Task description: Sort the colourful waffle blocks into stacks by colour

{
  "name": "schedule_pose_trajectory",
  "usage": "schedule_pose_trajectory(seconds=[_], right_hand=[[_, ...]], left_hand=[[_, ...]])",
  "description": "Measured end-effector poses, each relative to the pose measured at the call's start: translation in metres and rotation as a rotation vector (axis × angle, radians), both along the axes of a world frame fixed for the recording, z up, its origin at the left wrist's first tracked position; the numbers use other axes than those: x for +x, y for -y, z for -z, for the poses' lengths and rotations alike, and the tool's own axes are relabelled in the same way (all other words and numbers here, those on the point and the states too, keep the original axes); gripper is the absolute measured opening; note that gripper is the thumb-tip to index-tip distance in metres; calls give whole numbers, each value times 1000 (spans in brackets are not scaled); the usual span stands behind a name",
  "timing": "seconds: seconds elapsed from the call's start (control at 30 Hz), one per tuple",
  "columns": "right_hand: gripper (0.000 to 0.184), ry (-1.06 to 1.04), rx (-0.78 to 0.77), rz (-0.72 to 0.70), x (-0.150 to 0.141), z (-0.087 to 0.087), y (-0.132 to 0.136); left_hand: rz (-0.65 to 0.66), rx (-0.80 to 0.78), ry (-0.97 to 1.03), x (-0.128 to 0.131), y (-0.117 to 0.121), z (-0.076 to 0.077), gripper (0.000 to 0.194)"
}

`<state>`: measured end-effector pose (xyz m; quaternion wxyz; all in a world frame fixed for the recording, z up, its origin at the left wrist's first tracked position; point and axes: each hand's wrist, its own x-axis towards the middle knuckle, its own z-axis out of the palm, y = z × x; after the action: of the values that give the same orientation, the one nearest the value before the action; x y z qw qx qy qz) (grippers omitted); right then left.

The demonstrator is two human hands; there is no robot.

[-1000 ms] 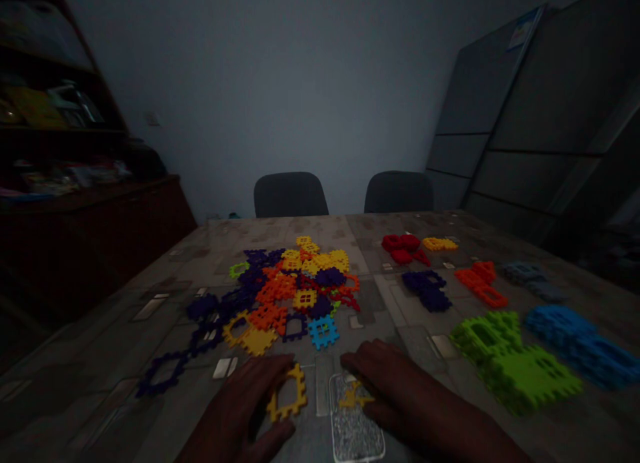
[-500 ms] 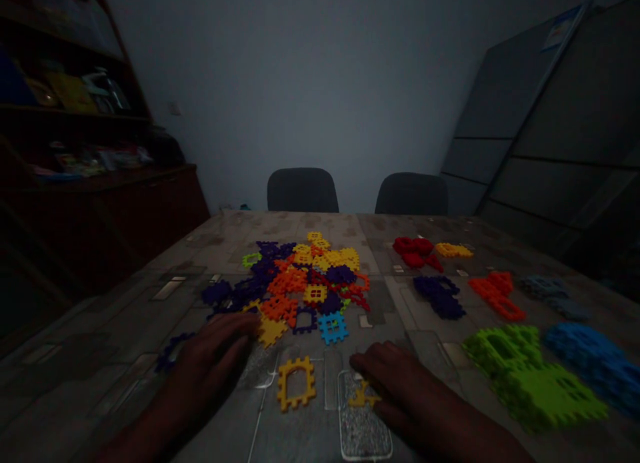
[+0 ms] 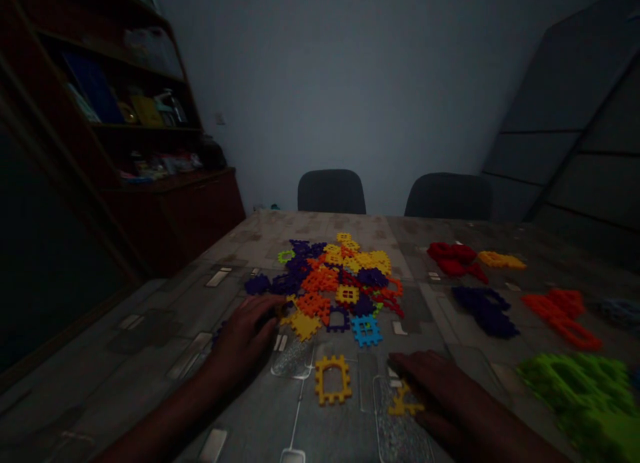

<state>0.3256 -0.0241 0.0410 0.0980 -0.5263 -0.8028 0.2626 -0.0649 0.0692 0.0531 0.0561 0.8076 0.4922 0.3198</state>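
Note:
At the near left edge of a pile of plastic interlocking pieces is my left hand (image 3: 250, 330). Its thumb and fingers are apart, the tips by a solid yellow piece (image 3: 304, 325); contact is hard to judge in the dim light. My right hand (image 3: 443, 390) rests low over the table, its fingers and thumb around a small yellow notched piece (image 3: 404, 402), which the hand partly covers. Between the hands a yellow window-frame piece (image 3: 333, 380) lies flat. A blue window piece (image 3: 367, 330) and a purple frame piece (image 3: 339, 319) lie just beyond it.
Sorted groups lie on the right: red pieces (image 3: 455, 258), yellow pieces (image 3: 501, 260), purple pieces (image 3: 485, 311), orange pieces (image 3: 560, 315) and green pieces (image 3: 583, 390). Two chairs (image 3: 332, 191) stand behind the patterned table (image 3: 165, 336). A shelf cabinet (image 3: 200, 200) is at left.
The view has turned left, so the table and pieces appear farther right. My left hand stays by the pile's near edge, and my right hand stays at the small yellow piece.

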Motion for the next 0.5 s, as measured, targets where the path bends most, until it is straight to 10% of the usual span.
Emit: schedule_pose_trajectory(seconds=[0.5], right_hand=[[59, -5, 48, -12, 4, 4, 0]], left_hand=[[194, 42, -194, 9, 9, 20, 34]])
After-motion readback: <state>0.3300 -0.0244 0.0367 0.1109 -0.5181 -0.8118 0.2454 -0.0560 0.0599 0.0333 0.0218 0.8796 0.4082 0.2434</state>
